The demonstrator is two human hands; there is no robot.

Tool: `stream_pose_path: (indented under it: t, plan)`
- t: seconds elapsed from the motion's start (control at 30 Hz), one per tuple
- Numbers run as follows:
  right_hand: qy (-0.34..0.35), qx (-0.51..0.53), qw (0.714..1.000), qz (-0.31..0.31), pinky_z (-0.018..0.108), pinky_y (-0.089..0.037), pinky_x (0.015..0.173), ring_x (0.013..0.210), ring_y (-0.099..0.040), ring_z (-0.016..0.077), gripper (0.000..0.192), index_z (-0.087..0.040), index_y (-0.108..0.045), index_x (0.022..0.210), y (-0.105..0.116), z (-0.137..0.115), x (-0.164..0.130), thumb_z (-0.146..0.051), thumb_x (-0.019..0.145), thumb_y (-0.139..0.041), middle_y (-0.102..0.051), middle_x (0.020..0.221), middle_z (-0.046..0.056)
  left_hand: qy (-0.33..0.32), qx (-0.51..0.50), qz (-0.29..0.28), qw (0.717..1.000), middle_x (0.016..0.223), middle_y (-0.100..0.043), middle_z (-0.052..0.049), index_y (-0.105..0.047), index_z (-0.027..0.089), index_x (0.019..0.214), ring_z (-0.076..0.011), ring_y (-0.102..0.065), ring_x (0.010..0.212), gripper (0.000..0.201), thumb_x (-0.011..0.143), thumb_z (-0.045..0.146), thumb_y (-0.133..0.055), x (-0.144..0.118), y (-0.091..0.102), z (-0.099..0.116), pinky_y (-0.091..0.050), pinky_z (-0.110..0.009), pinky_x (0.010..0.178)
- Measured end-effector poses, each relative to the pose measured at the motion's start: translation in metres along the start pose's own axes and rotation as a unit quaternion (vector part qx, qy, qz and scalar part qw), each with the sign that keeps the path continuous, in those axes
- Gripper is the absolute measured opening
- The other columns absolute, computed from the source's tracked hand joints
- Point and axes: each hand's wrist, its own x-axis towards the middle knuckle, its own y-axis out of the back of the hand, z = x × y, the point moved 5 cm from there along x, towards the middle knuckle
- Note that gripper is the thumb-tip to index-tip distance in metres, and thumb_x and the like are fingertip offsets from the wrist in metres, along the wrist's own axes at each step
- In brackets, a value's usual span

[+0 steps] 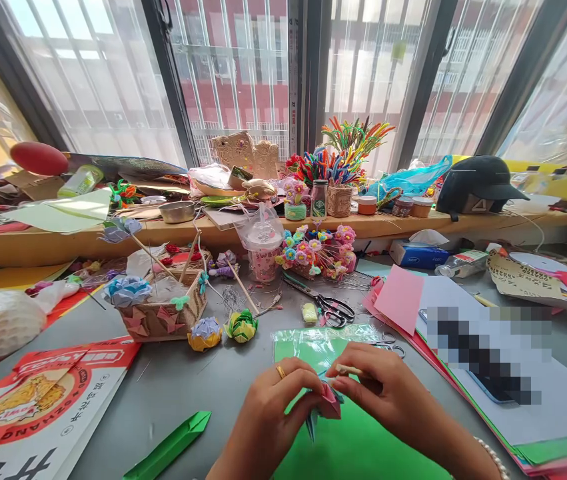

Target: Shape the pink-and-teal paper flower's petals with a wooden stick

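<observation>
I have both hands pinched on a small folded paper piece (pixel 330 399), pink on top with a darker point hanging below, held just above the green sheet (pixel 358 440) at the near table edge. My left hand (pixel 268 417) grips its left side; my right hand (pixel 388 393) nips the top and also holds a thin pale stick (pixel 348 369). I judge that too hard a squeeze could crush the creases, or the stick could poke through. Scissors (pixel 333 309) and finished paper flowers (pixel 241 326) lie beyond.
</observation>
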Motion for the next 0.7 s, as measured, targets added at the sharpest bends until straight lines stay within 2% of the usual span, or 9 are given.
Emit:
stream_pose_path:
  t: [0.1,0.27,0.4,0.57,0.7]
  plan:
    - [0.021,0.059,0.998,-0.020,0.021,-0.035,0.050,0.062,-0.050,0.0120,0.020,-0.019,-0.066,0.090,0.007,-0.003,0.002,-0.035,0.083,-0.057,-0.058,0.081,0.003,0.030,-0.096,0.010,0.995,0.068,-0.068,-0.004,-0.068,0.022,0.071,-0.0194,-0.063,0.067,0.010,0.076,0.015,-0.062,0.001,0.005,-0.001,-0.046,-0.026,0.065]
    - [0.029,0.099,0.994,-0.021,0.021,-0.035,0.052,0.069,-0.052,0.0141,0.023,-0.016,-0.067,0.080,0.006,-0.006,0.000,-0.037,0.080,-0.060,-0.057,0.076,0.004,0.058,-0.166,0.001,0.984,0.066,-0.069,-0.003,-0.069,0.020,0.068,-0.0180,-0.062,0.064,0.007,0.074,0.019,-0.065,0.001,0.004,-0.003,-0.045,-0.025,0.063]
    - [0.015,0.116,0.992,-0.038,0.021,-0.030,0.049,0.062,-0.047,0.0117,0.024,-0.015,-0.063,0.071,0.003,-0.005,-0.001,-0.038,0.078,-0.062,-0.053,0.070,0.001,0.096,-0.215,-0.025,0.972,0.066,-0.067,-0.002,-0.068,0.019,0.066,-0.0161,-0.060,0.066,0.007,0.072,0.022,-0.067,0.000,-0.001,-0.005,-0.043,-0.024,0.064]
    - [-0.017,0.136,0.990,-0.043,0.021,-0.026,0.047,0.056,-0.039,0.0093,0.026,-0.015,-0.060,0.074,0.003,-0.003,-0.002,-0.040,0.073,-0.066,-0.050,0.071,-0.001,0.145,-0.322,-0.054,0.934,0.068,-0.065,0.001,-0.068,0.018,0.067,-0.0125,-0.058,0.067,0.006,0.069,0.023,-0.070,-0.002,-0.010,-0.011,-0.043,-0.021,0.064]
    - [-0.016,0.152,0.987,-0.051,0.021,-0.024,0.046,0.055,-0.038,0.0093,0.028,-0.015,-0.061,0.074,0.002,-0.005,-0.001,-0.042,0.075,-0.064,-0.049,0.069,-0.001,0.162,-0.387,-0.065,0.905,0.068,-0.064,0.002,-0.068,0.018,0.068,-0.0106,-0.057,0.066,0.005,0.068,0.022,-0.072,-0.003,-0.015,-0.016,-0.042,-0.019,0.062]
